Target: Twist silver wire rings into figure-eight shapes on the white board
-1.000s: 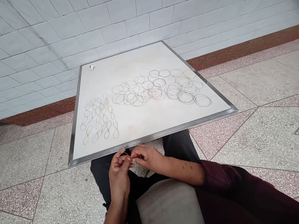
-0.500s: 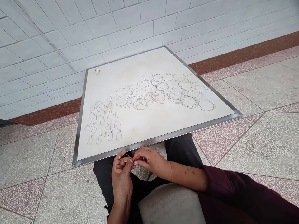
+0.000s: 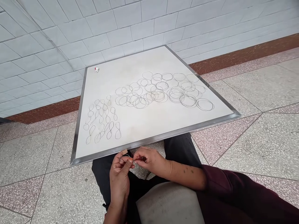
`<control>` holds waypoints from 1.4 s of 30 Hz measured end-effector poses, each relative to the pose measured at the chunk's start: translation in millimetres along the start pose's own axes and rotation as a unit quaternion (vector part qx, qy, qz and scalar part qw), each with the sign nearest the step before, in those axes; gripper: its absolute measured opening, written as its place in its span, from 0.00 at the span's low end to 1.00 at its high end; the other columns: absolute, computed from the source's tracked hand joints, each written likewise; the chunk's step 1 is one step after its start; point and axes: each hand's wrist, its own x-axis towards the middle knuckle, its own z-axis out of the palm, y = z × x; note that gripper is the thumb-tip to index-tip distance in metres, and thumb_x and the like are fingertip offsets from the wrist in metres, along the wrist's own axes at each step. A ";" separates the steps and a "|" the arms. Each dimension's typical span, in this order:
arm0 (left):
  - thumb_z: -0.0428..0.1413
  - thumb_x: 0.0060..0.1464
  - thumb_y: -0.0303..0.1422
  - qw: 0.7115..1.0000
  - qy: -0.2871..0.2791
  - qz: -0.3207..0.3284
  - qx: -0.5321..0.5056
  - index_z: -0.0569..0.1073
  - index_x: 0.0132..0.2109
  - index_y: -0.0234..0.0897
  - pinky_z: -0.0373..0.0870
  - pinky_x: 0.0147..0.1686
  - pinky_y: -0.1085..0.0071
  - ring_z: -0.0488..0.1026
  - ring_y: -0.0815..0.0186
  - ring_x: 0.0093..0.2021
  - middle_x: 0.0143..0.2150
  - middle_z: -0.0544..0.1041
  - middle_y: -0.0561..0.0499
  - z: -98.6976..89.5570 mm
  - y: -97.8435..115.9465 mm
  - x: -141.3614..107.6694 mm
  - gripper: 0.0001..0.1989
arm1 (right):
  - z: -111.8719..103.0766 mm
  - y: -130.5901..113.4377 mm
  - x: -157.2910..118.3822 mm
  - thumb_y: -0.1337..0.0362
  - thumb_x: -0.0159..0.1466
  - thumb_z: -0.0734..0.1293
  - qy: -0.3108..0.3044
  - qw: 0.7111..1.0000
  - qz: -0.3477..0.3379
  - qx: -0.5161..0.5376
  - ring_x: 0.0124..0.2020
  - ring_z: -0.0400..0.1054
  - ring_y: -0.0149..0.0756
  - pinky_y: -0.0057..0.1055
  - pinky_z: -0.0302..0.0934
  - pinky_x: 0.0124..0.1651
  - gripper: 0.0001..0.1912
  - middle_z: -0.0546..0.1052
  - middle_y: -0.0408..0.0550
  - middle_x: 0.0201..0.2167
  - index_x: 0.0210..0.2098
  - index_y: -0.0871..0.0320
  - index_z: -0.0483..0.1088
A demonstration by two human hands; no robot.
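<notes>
Just below the table's near edge, my left hand (image 3: 120, 174) pinches a thin wire loop (image 3: 124, 155) between thumb and fingers. A tan bandage or tape wraps one of its fingertips. My right hand (image 3: 149, 159) meets it there, thumb and forefinger closed on the wire near the left thumb tip; the exact pinch point is too small to make out. On the white table (image 3: 144, 124) lie several wire pieces twisted into figure-eights (image 3: 109, 130) at the left. Many round wire rings (image 3: 188, 100) overlap across the middle and right.
A metal rim (image 3: 158, 137) edges the table. A small white and red object (image 3: 96, 70) sits at its far left corner. Behind stands a white tiled wall (image 3: 130, 31). My legs in dark trousers (image 3: 179, 149) reach under the table, and a grey cloth (image 3: 170, 202) covers my lap.
Both hands stay together on the wire loop with only slight finger movement. The view has shifted a little; the things on the table lie as before.
</notes>
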 end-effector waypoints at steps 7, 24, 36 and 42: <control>0.67 0.45 0.31 0.999 -0.034 -0.007 0.015 0.74 0.49 0.37 0.65 0.32 0.75 0.67 0.73 0.24 0.26 0.74 0.57 -1.2 -0.2 3.2 0.22 | -3.4 4.2 1.0 0.71 0.63 0.65 -0.027 0.999 -0.037 -0.006 0.33 0.68 0.32 0.27 0.62 0.37 0.05 0.74 0.43 0.31 0.33 0.56 0.71; 0.67 0.42 0.31 0.999 -0.027 0.020 -0.026 0.72 0.49 0.37 0.65 0.30 0.74 0.67 0.72 0.25 0.28 0.75 0.56 -3.1 7.2 -5.9 0.25 | 13.8 1.0 -14.8 0.61 0.65 0.65 -0.102 0.958 0.121 0.241 0.26 0.68 0.28 0.29 0.68 0.35 0.05 0.71 0.39 0.27 0.35 0.56 0.67; 0.68 0.41 0.31 0.994 -0.101 -0.020 -0.032 0.70 0.50 0.37 0.62 0.25 0.75 0.66 0.73 0.22 0.27 0.74 0.57 -1.1 24.6 8.9 0.26 | 18.7 -0.7 -9.5 0.52 0.63 0.67 -0.062 0.952 0.116 0.278 0.29 0.73 0.32 0.32 0.69 0.34 0.14 0.75 0.43 0.29 0.36 0.58 0.67; 0.67 0.45 0.32 0.992 -0.122 0.007 -0.013 0.69 0.51 0.38 0.65 0.30 0.74 0.69 0.72 0.25 0.28 0.74 0.56 -2.9 26.6 18.9 0.26 | 19.0 5.0 -0.8 0.51 0.62 0.67 -0.034 0.957 0.128 0.259 0.28 0.72 0.32 0.30 0.67 0.30 0.15 0.74 0.44 0.29 0.36 0.58 0.68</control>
